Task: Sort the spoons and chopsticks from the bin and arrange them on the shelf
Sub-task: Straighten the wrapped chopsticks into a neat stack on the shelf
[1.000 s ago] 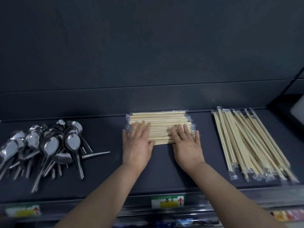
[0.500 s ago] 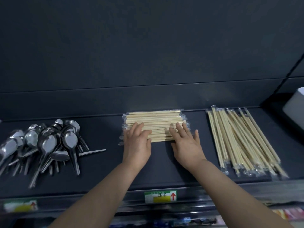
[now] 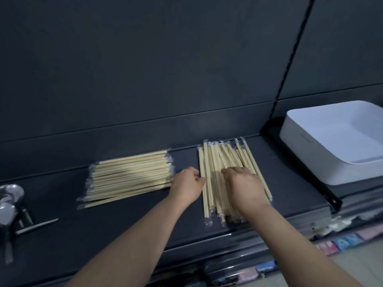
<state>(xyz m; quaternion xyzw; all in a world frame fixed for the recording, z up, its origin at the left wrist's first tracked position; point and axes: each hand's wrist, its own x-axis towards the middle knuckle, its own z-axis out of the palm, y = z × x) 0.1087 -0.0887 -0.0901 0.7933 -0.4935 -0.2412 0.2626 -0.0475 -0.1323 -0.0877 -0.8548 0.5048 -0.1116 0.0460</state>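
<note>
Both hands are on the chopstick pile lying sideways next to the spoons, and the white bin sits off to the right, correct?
Not quite. In the head view the left hand and right hand are at the front-to-back chopstick pile, the one nearer the white bin. The sideways pile next to the spoons lies to their left.

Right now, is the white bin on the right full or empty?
Empty, as far as visible: inside the white bin only bare white floor and walls show; its right end is out of view.
</note>
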